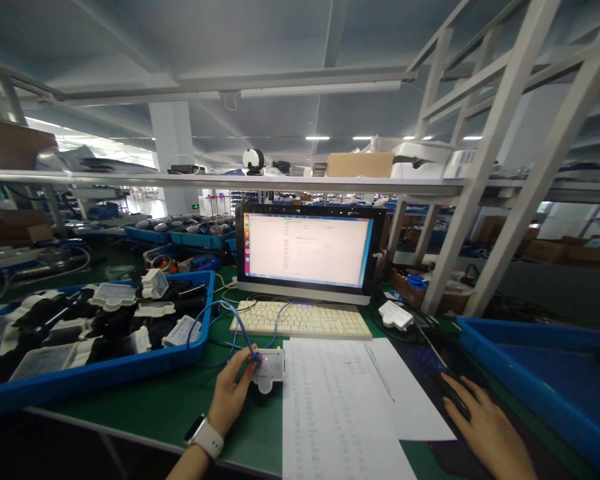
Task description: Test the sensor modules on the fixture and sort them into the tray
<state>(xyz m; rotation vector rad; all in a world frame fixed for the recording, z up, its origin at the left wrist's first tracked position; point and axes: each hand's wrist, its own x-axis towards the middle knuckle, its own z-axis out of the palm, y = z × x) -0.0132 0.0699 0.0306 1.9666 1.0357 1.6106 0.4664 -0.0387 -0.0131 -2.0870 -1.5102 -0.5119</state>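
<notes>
My left hand (233, 387), a watch on its wrist, pinches the plug end of a blue cable (223, 303) at the left side of a small white-edged device (270, 371). A red light glows on that device, which lies on the green table. My right hand (487, 423) rests over a dark computer mouse (455, 397) on a black mat, fingers curved around it. Between my hands lie printed paper sheets (330, 407) with a pen (380, 372) on top. A lit monitor (307, 250) stands behind a cream keyboard (303, 320).
At left, a blue tray (130, 373) holds several white-and-black devices. Another blue tray (530, 347) sits at the right edge. One more white device (396, 315) lies right of the keyboard. Above the monitor runs a shelf (205, 180) carrying a cardboard box (360, 165).
</notes>
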